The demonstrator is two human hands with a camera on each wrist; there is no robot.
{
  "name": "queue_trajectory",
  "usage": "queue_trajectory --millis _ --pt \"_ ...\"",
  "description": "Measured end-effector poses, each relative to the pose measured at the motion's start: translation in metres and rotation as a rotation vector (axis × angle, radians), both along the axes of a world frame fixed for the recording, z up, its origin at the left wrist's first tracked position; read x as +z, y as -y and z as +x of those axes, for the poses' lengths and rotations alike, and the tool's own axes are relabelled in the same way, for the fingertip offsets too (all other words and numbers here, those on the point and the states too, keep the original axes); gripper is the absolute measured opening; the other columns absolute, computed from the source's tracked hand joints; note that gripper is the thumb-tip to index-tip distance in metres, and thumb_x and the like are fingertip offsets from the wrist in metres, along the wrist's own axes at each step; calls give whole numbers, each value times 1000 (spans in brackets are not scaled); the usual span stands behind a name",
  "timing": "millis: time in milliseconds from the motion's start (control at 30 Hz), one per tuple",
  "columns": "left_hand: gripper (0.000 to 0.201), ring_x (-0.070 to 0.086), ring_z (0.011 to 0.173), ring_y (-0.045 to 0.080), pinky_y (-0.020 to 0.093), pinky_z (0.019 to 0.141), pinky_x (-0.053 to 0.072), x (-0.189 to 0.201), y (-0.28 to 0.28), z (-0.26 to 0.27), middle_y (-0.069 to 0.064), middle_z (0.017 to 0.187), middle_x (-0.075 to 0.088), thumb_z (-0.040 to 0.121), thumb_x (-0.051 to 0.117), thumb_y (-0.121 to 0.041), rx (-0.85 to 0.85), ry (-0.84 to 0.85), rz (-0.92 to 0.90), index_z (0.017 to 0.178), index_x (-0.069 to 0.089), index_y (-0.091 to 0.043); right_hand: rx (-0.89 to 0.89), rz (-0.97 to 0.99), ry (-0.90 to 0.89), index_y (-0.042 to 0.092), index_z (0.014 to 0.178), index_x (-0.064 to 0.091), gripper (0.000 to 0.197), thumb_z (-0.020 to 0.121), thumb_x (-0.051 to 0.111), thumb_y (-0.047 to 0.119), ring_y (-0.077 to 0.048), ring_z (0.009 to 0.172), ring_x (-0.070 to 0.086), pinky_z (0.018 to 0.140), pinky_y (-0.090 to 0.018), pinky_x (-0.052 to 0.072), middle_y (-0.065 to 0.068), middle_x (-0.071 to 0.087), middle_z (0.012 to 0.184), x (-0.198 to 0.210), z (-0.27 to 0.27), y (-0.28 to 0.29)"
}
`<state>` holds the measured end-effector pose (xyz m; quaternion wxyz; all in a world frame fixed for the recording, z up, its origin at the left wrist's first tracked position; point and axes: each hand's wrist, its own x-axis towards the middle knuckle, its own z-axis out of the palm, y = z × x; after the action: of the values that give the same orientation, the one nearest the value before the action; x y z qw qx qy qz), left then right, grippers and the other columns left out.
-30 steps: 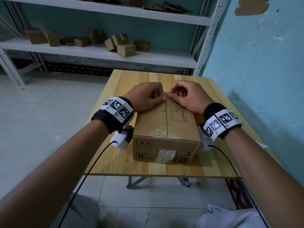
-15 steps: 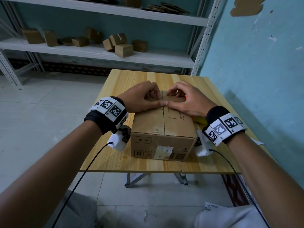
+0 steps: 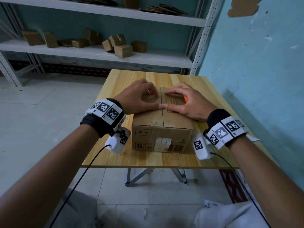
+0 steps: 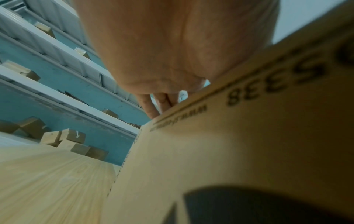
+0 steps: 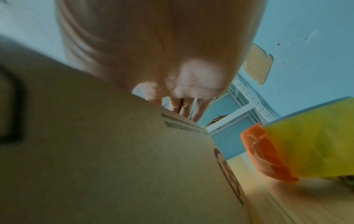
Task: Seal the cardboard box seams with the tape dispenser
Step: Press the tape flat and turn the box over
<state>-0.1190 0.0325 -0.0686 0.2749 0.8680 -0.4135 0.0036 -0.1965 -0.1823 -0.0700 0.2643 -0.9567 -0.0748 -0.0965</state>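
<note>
A brown cardboard box [image 3: 162, 129] stands on the wooden table [image 3: 131, 159], its top flaps closed along a centre seam. My left hand [image 3: 139, 100] presses the left flap and my right hand [image 3: 184, 102] the right flap. Their thumb tips meet at the seam, and the fingers arch down onto the cardboard further back. Neither hand holds anything. The left wrist view shows fingertips [image 4: 153, 106] on the box edge [image 4: 229, 151]. An orange and yellow tape dispenser [image 5: 277, 151] lies on the table right of the box [image 5: 114, 151], and only an orange sliver [image 3: 185, 99] shows in the head view.
A metal shelf rack [image 3: 98, 53] with several small cardboard boxes stands behind the table. A blue wall [image 3: 255, 79] runs close along the table's right side. Bare tiled floor lies to the left.
Both hands were bunched with fingertips together at the far end of the seam. They have spread over the flaps, and the thumbs have slid nearer along the seam.
</note>
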Motion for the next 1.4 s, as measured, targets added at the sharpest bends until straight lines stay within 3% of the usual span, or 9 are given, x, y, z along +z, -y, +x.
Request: queue_trajectory --millis 67,167,400,600,733,867,1067,1300,1400 --pt "48 46 109 14 33 92 44 -2 4 2 -4 116 48 75 62 -63 21 22 -3 109 62 -28 -15 15 33 25 125 64 49 82 74 46 -4 121 45 97 -12 33 9 52 129 -1 5 0" --pt "45 45 106 11 26 84 38 -4 11 9 -7 112 48 79 61 -59 54 79 1 110 63 -27 -17 -2 75 25 117 69 40 83 74 44 -11 118 49 102 -28 41 7 57 123 -2 14 -1" --pt "39 52 96 8 28 82 45 -4 17 18 -9 107 64 82 63 -55 126 143 -35 106 65 -26 -8 35 137 23 100 74 18 86 74 33 -11 98 58 84 -20 48 6 62 107 -2 26 -5" --pt "42 54 112 14 33 94 44 -3 14 16 -9 121 63 84 61 -53 109 113 37 116 65 -27 28 52 82 26 105 73 24 84 74 39 -10 107 56 97 -34 48 9 62 111 -2 19 -4" --pt "48 50 120 14 24 92 35 1 12 11 -11 132 57 86 59 -53 90 65 67 127 59 -28 49 36 51 24 113 70 32 85 73 40 -8 116 51 102 -28 41 8 59 120 0 12 -5" --pt "58 43 129 15 27 99 32 1 7 8 -13 146 43 86 55 -57 58 -18 141 138 48 -32 73 25 -9 25 122 65 41 85 72 42 -2 123 43 92 -3 25 12 55 132 2 7 -3" --pt "68 24 141 15 29 107 23 0 4 4 -9 157 23 88 55 -51 -4 -92 181 148 32 -27 105 8 -85 30 133 59 53 84 70 48 6 126 34 88 -1 18 19 46 143 2 2 3" --pt "35 56 111 11 28 93 45 -2 12 -1 -8 124 63 87 64 -37 21 93 -60 118 67 -22 15 24 162 26 107 76 32 81 75 45 2 111 52 89 -2 29 13 66 117 -3 9 -2" --pt "30 59 103 8 25 88 47 -1 15 0 -10 115 68 86 65 -38 44 98 -80 112 70 -24 11 33 203 23 103 77 29 81 75 43 7 103 55 87 -1 35 12 68 111 -5 10 -3"
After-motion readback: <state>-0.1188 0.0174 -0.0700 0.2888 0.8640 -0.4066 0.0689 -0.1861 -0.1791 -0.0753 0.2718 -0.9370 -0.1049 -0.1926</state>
